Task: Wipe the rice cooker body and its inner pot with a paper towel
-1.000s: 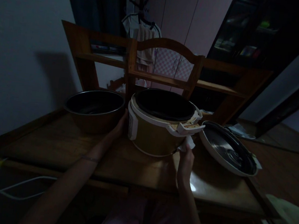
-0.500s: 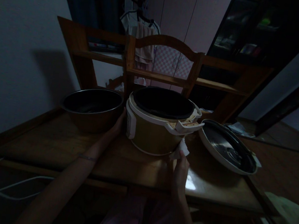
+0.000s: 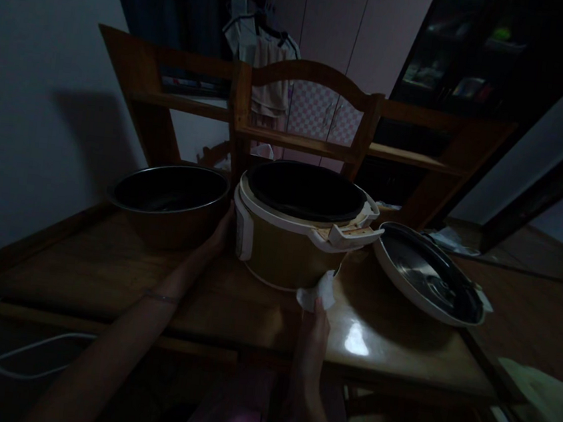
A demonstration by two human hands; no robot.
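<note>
The rice cooker [image 3: 281,255], gold-green with a white rim, stands lidless on the wooden desk; the inside of its pot is dark. My left hand [image 3: 221,235] lies against the cooker's left side, fingers stretched along it and partly in shadow, between cooker and bowl. A crumpled white tissue [image 3: 323,292] is pinched in my right hand [image 3: 316,329], low in front of the cooker's base. Brownish marks show around the white latch part [image 3: 354,237] at the cooker's right front. The round lid [image 3: 428,273] lies to the right, its metal inner side facing up.
A wide dark metal bowl [image 3: 171,206] stands left of the cooker, close to my left wrist. Behind it all rises the desk's wooden shelf frame [image 3: 299,142]. A white cable [image 3: 20,351] hangs at lower left, and a pale bag [image 3: 542,406] is at lower right.
My right hand has moved left and slightly down with the tissue, from below the latch to the cooker's front base. My left hand stays at the cooker's side.
</note>
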